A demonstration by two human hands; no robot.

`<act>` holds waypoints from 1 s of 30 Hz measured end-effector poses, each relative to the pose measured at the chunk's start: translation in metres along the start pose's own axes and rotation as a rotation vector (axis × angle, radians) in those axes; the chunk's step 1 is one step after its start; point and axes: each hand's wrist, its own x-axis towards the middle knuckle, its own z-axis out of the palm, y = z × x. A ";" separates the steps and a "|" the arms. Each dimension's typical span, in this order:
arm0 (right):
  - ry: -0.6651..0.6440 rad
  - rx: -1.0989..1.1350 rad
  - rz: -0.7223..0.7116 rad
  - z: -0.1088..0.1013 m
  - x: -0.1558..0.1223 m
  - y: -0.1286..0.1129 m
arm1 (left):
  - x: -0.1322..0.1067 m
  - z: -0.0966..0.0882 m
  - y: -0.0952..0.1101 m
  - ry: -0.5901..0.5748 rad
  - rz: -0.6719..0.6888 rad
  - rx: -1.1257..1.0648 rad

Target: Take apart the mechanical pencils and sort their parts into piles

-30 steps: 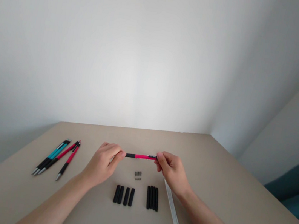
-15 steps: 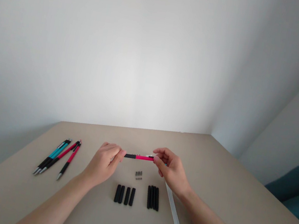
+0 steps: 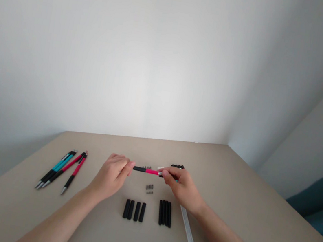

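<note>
Between my two hands a red pen (image 3: 151, 172) with a black grip lies level above the table. My left hand (image 3: 114, 173) is closed around the black grip end, hiding the tip. The fingers of my right hand (image 3: 180, 184) pinch the red end, covering its clip and top. Just below the pen are small metal springs (image 3: 149, 187). Black rubber grips (image 3: 137, 211) lie in a row nearer me, with thinner black tubes (image 3: 165, 213) to their right. White pen refills (image 3: 187, 228) extend out from under my right hand.
On the left of the table (image 3: 94, 225) lie blue pens (image 3: 59, 166) and red pens (image 3: 76, 171) with black grips. Behind my right hand are several black parts (image 3: 177, 166), and small metal tips (image 3: 146, 167) sit behind the held pen. A dark teal cloth (image 3: 321, 201) hangs at the right.
My right hand has shifted slightly left along the pen and its fingers have closed down on the red end. The black parts behind it now show. My left hand has barely moved.
</note>
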 end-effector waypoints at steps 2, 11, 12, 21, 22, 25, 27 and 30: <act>0.036 -0.075 -0.044 0.000 -0.001 0.000 | 0.000 0.001 -0.001 0.001 -0.007 -0.005; 0.126 -0.169 -0.073 -0.002 -0.001 0.004 | -0.002 -0.001 0.000 0.040 -0.059 0.002; 0.135 -0.178 -0.068 -0.002 -0.001 0.005 | -0.001 -0.001 0.000 0.044 -0.074 0.011; 0.223 -0.175 -0.018 -0.003 0.000 0.009 | -0.002 0.009 -0.014 0.016 -0.225 -0.003; 0.224 -0.175 -0.018 -0.002 0.000 0.008 | -0.002 0.010 -0.017 0.007 -0.222 -0.006; 0.223 -0.176 -0.013 -0.001 0.000 0.008 | -0.003 0.015 -0.024 -0.046 -0.179 -0.013; 0.220 -0.176 -0.009 -0.001 0.000 0.008 | -0.003 0.016 -0.028 -0.091 -0.150 -0.027; 0.222 -0.169 -0.015 -0.001 -0.001 0.009 | -0.002 0.018 -0.032 -0.150 -0.117 -0.051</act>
